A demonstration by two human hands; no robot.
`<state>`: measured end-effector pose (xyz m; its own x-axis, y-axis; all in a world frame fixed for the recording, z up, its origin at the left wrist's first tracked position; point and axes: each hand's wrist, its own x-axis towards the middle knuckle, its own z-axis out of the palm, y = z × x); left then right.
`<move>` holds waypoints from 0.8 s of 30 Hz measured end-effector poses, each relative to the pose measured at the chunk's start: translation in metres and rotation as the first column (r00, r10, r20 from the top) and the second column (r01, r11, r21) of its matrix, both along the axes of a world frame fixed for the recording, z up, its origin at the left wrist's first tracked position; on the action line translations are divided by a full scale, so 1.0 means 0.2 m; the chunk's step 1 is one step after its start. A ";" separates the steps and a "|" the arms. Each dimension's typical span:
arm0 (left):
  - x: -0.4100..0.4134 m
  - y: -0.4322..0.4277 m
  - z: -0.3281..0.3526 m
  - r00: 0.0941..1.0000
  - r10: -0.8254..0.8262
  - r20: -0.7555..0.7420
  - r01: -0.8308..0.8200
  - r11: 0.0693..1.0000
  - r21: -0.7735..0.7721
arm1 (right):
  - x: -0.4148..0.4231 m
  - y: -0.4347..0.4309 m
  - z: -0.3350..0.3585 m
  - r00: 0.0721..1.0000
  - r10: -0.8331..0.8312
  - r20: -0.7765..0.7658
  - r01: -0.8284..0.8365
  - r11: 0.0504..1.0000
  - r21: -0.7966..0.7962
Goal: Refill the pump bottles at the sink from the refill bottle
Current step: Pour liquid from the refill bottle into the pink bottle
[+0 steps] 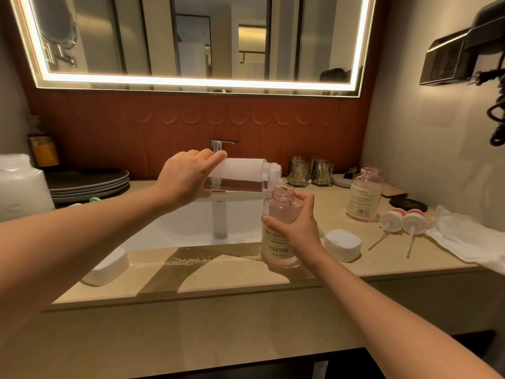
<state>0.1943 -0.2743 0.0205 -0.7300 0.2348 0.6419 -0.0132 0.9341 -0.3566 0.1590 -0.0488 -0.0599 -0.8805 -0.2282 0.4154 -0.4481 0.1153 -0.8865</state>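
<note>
Pouring is under way at the surface (232,277) by the sink (177,225). The refill bottle (240,175), tipped level, is clasped by the left grip (183,176) over the open pump bottle (278,239), which is steadied upright in the curled right grip (297,228). A further tilt is judged necessary before the second pump bottle (364,195), uncapped at right, is filled.
</note>
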 end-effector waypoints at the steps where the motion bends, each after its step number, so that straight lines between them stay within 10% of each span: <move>1: 0.00 0.00 0.00 1.000 -0.001 0.000 0.001 1.000 -0.002 | 0.00 0.00 0.00 1.000 -0.002 -0.001 0.002 1.000 0.000; 24: 0.00 -0.01 0.00 0.999 -0.029 -0.033 0.027 0.999 -0.042 | -0.01 0.00 0.00 1.000 -0.005 -0.002 0.005 1.000 0.003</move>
